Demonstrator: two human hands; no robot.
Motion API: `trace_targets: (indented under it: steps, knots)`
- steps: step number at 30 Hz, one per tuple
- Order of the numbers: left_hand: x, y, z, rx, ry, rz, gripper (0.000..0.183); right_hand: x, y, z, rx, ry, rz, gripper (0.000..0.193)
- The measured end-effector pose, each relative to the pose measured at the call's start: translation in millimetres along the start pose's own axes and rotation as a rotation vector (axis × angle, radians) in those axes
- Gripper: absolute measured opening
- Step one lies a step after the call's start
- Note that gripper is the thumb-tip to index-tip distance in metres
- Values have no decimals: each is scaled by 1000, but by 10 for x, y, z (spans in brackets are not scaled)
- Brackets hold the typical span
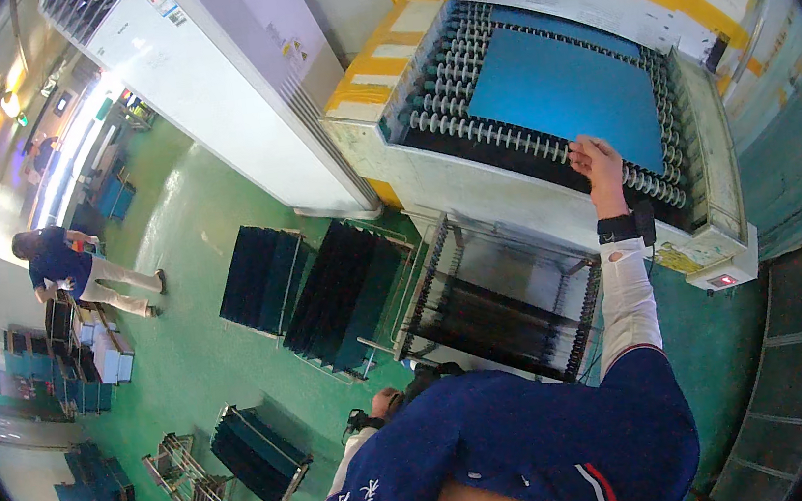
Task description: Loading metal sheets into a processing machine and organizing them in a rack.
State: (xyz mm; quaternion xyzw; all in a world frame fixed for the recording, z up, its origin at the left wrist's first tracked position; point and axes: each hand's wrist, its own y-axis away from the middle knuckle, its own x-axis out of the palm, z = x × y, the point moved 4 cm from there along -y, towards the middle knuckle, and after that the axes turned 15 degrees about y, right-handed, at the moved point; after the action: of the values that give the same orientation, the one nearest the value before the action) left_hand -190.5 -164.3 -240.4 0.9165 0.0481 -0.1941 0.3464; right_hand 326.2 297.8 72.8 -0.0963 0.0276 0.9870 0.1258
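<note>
A flat blue panel [565, 83] lies on the rows of rollers [496, 131] of a conveyor machine. My right hand [597, 169] is stretched forward over the machine's front edge, beside the panel's near edge. Its fingers are curled closed; whether they grip the panel's edge cannot be seen. Below it stands a metal rack [591, 313] with dark slotted sides. My left hand [384, 403] is low, close to my body, near the rack's left corner. Dark shapes and my clothing hide its fingers.
Two racks of dark panels [265, 276] [346, 291] stand on the green floor [187, 324] to the left. Another loaded rack [258, 453] is nearer. A tall white cabinet unit [235, 91] stands beside the machine. Far left, a person [67, 269] bends over stacked items.
</note>
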Motion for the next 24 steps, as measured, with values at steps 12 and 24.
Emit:
trace_targets:
  steps: [12, 24]
  knots:
    - [-33, 170, -6, -82, 141, -51, 34, 45, 13, 229, -445, 1361, -447, 38]
    - [81, 236, 373, -90, 240, -129, 35, 437, 970, 447, -801, 779, -18, 25]
